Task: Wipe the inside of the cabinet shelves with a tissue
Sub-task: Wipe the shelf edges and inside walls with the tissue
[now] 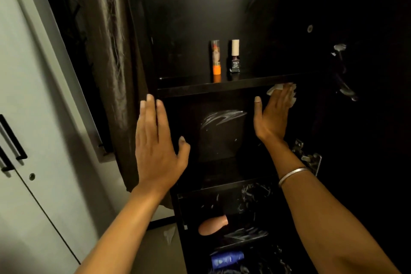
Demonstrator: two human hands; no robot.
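Observation:
A dark cabinet stands open in front of me, with a black upper shelf (189,90) across its middle. My right hand (272,115) is flat with straight fingers, pressing a white tissue (275,89) against the inside right of the cabinet just under that shelf's front edge. The tissue shows above and beside my fingertips. My left hand (158,142) is open, fingers straight, resting against the cabinet's left side panel below the shelf. White wipe streaks (222,117) mark the back panel between my hands.
An orange-based tube (216,60) and a nail polish bottle (235,56) stand on the upper shelf. Lower shelves hold a pink brush-like item (212,226) and a blue container (226,259). The open door (367,118) is at right, a dark curtain (106,51) and white wardrobe (22,140) at left.

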